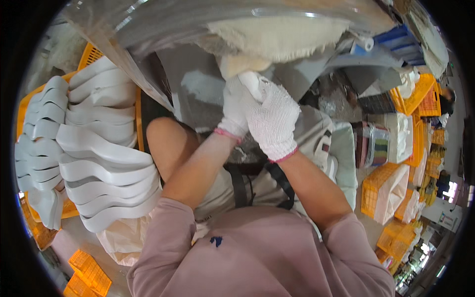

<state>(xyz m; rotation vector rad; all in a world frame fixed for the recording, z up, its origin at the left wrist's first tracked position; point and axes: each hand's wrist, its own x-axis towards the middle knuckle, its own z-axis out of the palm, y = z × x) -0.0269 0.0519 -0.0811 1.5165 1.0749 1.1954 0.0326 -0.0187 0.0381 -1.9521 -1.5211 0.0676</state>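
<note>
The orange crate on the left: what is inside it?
The orange crate holds stacked curved white moulded pieces, piled above its rim. They cover its floor and anything lying underneath.

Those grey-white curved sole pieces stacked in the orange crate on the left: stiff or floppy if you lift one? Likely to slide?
Probably fairly stiff: each sole piece keeps its curve where it overhangs the orange crate. Likely light for its size, as the thin shells sit many deep in loose stacks. The smooth, nested surfaces may slide, so lifting one could drag its neighbours.
</note>
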